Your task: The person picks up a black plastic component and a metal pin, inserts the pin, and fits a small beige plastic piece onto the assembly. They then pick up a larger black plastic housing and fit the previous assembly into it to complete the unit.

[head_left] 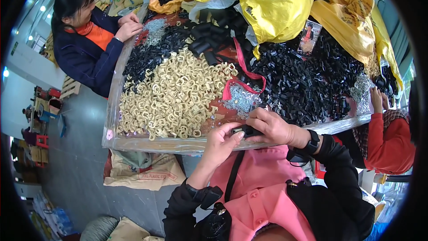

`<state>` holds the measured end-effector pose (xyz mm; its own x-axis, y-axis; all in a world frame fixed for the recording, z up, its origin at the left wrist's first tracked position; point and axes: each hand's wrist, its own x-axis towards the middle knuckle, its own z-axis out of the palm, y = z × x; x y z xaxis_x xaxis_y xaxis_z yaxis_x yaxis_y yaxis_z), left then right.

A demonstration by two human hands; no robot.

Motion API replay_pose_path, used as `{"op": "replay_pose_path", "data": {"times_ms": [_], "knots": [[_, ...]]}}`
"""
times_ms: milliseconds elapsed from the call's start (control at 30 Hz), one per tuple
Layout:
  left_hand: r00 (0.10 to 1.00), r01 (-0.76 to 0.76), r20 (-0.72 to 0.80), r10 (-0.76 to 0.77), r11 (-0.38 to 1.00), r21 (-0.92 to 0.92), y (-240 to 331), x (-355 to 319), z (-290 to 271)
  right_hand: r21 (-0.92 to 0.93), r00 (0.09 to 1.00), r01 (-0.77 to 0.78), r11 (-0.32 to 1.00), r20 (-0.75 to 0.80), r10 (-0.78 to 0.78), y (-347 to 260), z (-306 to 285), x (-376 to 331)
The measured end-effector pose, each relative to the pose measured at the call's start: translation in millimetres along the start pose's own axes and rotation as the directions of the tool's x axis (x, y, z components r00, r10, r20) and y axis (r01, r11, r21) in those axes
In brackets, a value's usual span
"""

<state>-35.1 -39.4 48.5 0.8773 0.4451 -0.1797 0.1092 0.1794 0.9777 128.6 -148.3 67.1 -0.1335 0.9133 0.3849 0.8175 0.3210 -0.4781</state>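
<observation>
At the near edge of the table, my left hand [219, 145] grips a small black plastic part [248, 130], its thumb laid along the top. My right hand [273, 128] closes on the same part from the other side, its fingers bent over it. Just beyond my hands lies a heap of small silvery metal pieces [240, 100]. To the left spreads a large pile of cream plastic loop-shaped pieces [167, 96]. Many loose black plastic parts [294, 85] cover the table on the right. What my fingertips cover on the held part is hidden.
A pink-red strap [242, 60] winds over the piles. Yellow bags [276, 4] and an upright phone [309, 38] stand at the back. Co-workers sit at the left [91, 40] and right [387, 138]. The table's raised rim [178, 144] runs before me; a printed sack [142, 172] lies below.
</observation>
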Motion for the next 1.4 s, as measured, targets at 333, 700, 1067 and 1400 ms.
{"op": "replay_pose_path", "data": {"times_ms": [333,700,1067,1400], "knots": [[0.979,0.185,0.114,-0.172,0.976,-0.115,-6,23,-7,0.215,0.953,-0.3,0.93,0.018,0.303,1,22,-6],[0.957,0.221,0.25,-0.147,0.927,-0.302,-7,31,3,0.618,0.986,-0.139,0.774,0.163,0.047,6,-5,-9],[0.964,0.145,0.265,-0.036,0.903,-0.405,-18,29,23,0.649,0.982,-0.048,0.759,-0.11,0.156,3,9,-31],[0.959,0.21,0.259,-0.113,0.898,-0.388,-19,35,38,0.646,0.96,-0.026,0.763,-0.198,0.2,11,2,-37]]}}
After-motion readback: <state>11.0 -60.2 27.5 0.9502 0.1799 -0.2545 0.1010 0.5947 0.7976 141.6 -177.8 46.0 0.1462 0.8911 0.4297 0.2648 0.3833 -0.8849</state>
